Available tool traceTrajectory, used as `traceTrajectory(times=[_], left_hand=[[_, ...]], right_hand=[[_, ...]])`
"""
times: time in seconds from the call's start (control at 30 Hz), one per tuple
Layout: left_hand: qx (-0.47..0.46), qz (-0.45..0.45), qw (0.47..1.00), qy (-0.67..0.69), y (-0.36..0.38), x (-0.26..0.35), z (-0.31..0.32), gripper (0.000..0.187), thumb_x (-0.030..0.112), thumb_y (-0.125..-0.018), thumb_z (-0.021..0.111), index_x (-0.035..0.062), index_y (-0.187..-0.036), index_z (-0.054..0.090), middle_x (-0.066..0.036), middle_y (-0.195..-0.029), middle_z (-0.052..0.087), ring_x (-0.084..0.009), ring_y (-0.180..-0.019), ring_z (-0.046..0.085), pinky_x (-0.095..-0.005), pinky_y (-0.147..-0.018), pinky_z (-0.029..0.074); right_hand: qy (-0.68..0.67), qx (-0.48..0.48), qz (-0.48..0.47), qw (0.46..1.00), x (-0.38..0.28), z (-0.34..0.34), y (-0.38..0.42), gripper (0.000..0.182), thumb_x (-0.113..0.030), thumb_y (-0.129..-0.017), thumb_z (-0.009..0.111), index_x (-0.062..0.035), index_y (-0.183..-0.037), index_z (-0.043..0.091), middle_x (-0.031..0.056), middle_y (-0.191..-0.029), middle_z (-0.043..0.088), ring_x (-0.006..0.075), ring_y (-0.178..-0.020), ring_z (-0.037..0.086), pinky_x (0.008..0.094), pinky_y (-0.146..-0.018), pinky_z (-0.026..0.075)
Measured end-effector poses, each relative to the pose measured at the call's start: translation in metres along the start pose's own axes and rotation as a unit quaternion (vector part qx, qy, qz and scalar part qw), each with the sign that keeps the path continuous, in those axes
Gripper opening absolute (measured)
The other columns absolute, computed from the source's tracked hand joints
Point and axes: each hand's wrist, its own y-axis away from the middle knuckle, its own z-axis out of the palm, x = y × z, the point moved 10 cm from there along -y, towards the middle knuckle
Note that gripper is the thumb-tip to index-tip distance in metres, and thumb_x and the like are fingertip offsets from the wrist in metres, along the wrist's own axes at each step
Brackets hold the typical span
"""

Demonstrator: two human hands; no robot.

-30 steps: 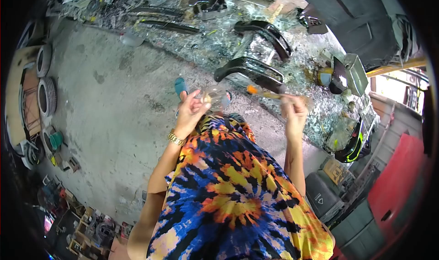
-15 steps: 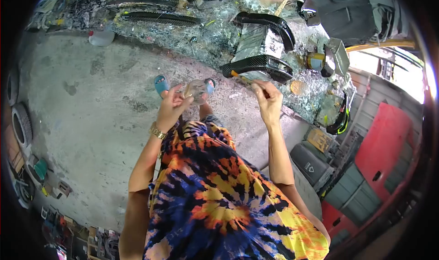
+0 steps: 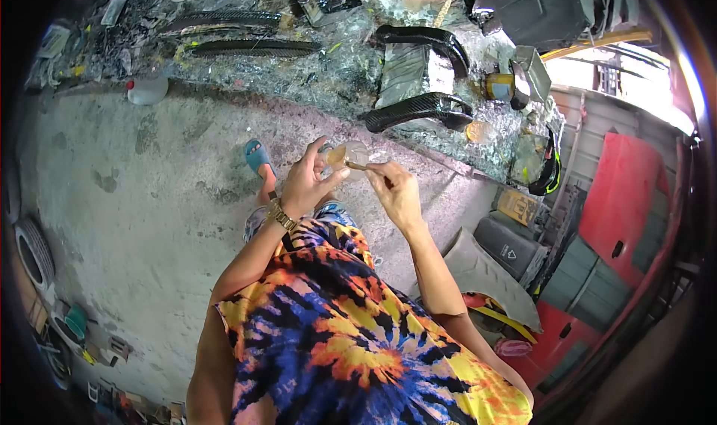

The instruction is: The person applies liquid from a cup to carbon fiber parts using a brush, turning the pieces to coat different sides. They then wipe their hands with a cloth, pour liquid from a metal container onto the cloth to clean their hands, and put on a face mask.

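Observation:
My left hand [image 3: 303,183] is closed around a clear plastic cup [image 3: 358,151], which is tilted and has something amber inside. In my right hand [image 3: 397,195] is a thin brush [image 3: 358,166], pinched between thumb and fingers. Its far end reaches the cup's mouth; the bristles cannot be made out clearly. Beyond my right hand, on the bench, lies a glossy black carbon-fibre part [image 3: 420,110]. A second curved carbon-fibre part [image 3: 426,36] sits behind it, with a silvery taped block [image 3: 407,78] between the two.
The resin-stained workbench [image 3: 328,81] runs across the top, holding long black strips [image 3: 254,48], a yellow-labelled can [image 3: 500,87] and an amber disc [image 3: 478,131]. A white jug [image 3: 148,91] stands by the bench's left edge. Red car panels [image 3: 624,193] lean at right; tyres [image 3: 35,253] lie at left.
My right hand has drawn the brush back from the front carbon-fibre part, left and down to the cup. My left hand has moved right with the cup, so both hands are now close together.

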Motion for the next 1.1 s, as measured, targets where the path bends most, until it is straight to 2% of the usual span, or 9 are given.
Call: traceTrajectory(times=[0.1,0.23,0.4,0.5,0.57,0.7,0.87,1.0,1.1], left_hand=[[0.035,0.022,0.999,0.014,-0.010,-0.019,0.001,0.078,0.037,-0.078,0.072,0.0015,-0.137,0.035,-0.012,-0.097,0.061,-0.0183,-0.086,0.060,-0.0292,-0.081,0.048],[0.031,-0.036,0.998,0.045,-0.007,-0.044,-0.011,0.074,0.035,-0.080,0.071,0.0017,-0.136,0.036,-0.012,-0.101,0.060,-0.0194,-0.091,0.060,-0.0303,-0.079,0.048],[0.041,-0.019,0.998,0.044,-0.002,-0.047,-0.018,0.069,0.033,-0.083,0.069,0.0029,-0.136,0.036,-0.015,-0.108,0.059,-0.0200,-0.096,0.060,-0.0296,-0.082,0.048],[0.062,0.000,0.992,0.111,-0.004,-0.059,-0.020,0.072,0.030,-0.082,0.071,-0.0002,-0.136,0.034,-0.011,-0.098,0.061,-0.0148,-0.088,0.061,-0.0276,-0.076,0.050],[0.055,-0.007,0.991,0.120,-0.004,-0.060,-0.020,0.072,0.030,-0.082,0.071,-0.0004,-0.136,0.034,-0.010,-0.098,0.060,-0.0145,-0.088,0.061,-0.0275,-0.077,0.050],[0.044,-0.014,0.993,0.111,-0.006,-0.048,-0.021,0.071,0.029,-0.083,0.071,-0.0005,-0.136,0.033,-0.009,-0.097,0.059,-0.0146,-0.088,0.060,-0.0276,-0.078,0.050],[0.053,0.010,0.991,0.121,-0.006,-0.043,-0.026,0.072,0.027,-0.082,0.072,-0.0002,-0.136,0.034,-0.010,-0.098,0.059,-0.0166,-0.090,0.060,-0.0281,-0.079,0.049],[0.034,-0.012,0.990,0.135,-0.012,-0.036,-0.023,0.070,0.027,-0.083,0.070,0.0003,-0.137,0.033,-0.014,-0.107,0.058,-0.0206,-0.098,0.060,-0.0310,-0.084,0.049],[0.037,-0.010,0.990,0.136,-0.017,-0.024,-0.019,0.069,0.026,-0.084,0.069,0.0004,-0.137,0.032,-0.015,-0.111,0.059,-0.0206,-0.101,0.060,-0.0324,-0.087,0.048]], right_hand=[[-0.040,0.055,0.144,0.987,0.031,-0.033,-0.016,0.009,-0.010,-0.080,0.067,-0.0020,-0.083,0.065,0.0115,-0.060,0.055,0.0174,-0.049,0.046,0.0306,-0.048,0.039],[0.075,0.077,0.112,0.988,0.019,-0.061,-0.064,0.015,-0.017,-0.083,0.065,-0.0025,-0.078,0.062,0.0123,-0.060,0.057,0.0201,-0.049,0.052,0.0333,-0.049,0.041],[0.232,0.109,0.085,0.963,-0.008,-0.106,-0.087,0.019,-0.022,-0.084,0.062,-0.0038,-0.076,0.062,0.0126,-0.061,0.060,0.0257,-0.052,0.059,0.0360,-0.052,0.045],[0.225,0.103,0.123,0.961,-0.028,-0.121,-0.090,0.020,-0.022,-0.084,0.062,-0.0038,-0.076,0.062,0.0118,-0.062,0.062,0.0255,-0.054,0.060,0.0360,-0.054,0.046],[0.192,0.093,0.110,0.971,-0.021,-0.103,-0.096,0.022,-0.024,-0.084,0.062,-0.0037,-0.076,0.062,0.0123,-0.062,0.062,0.0276,-0.057,0.062,0.0378,-0.056,0.047],[0.281,0.011,0.075,0.957,-0.003,-0.051,-0.125,0.026,-0.025,-0.081,0.061,-0.0017,-0.073,0.058,0.0165,-0.065,0.062,0.0346,-0.063,0.063,0.0428,-0.063,0.049],[0.344,0.024,0.098,0.934,-0.011,-0.107,-0.132,0.023,-0.026,-0.082,0.060,-0.0029,-0.078,0.063,0.0184,-0.066,0.064,0.0338,-0.065,0.065,0.0437,-0.064,0.051],[0.264,0.107,0.113,0.952,-0.016,-0.167,-0.123,0.024,-0.023,-0.083,0.062,0.0002,-0.076,0.061,0.0151,-0.064,0.063,0.0273,-0.056,0.061,0.0370,-0.056,0.046],[0.194,0.111,0.150,0.963,-0.025,-0.175,-0.102,0.021,-0.018,-0.083,0.063,0.0023,-0.079,0.061,0.0118,-0.061,0.060,0.0211,-0.050,0.055,0.0315,-0.051,0.042]])
